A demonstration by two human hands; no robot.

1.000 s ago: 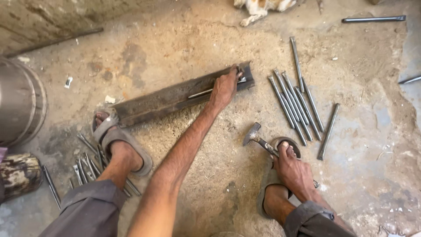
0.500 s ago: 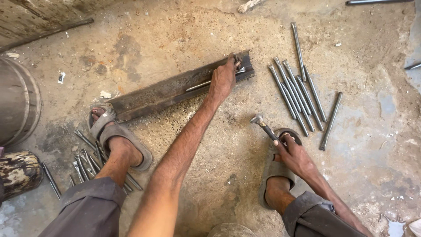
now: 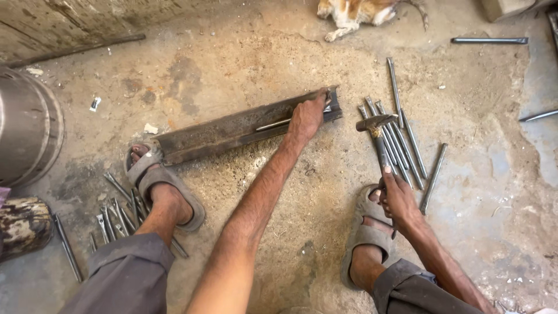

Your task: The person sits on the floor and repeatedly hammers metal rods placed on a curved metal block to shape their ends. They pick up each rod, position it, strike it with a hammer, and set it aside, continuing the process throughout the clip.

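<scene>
A long rusty steel beam lies on the sandy floor, its near end against my left foot. My left hand presses a thin metal rod onto the beam near its far end. My right hand grips the handle of a hammer, whose head is raised over a row of several straight metal rods to the right of the beam.
Several bent rods lie by my left sandal. A metal drum and a wooden log stand at the left. A dog lies at the top. A chisel-like bar lies top right.
My right hand has lifted the hammer from beside my right foot and swung its head up and forward over the rods. My left hand stays on the beam.
</scene>
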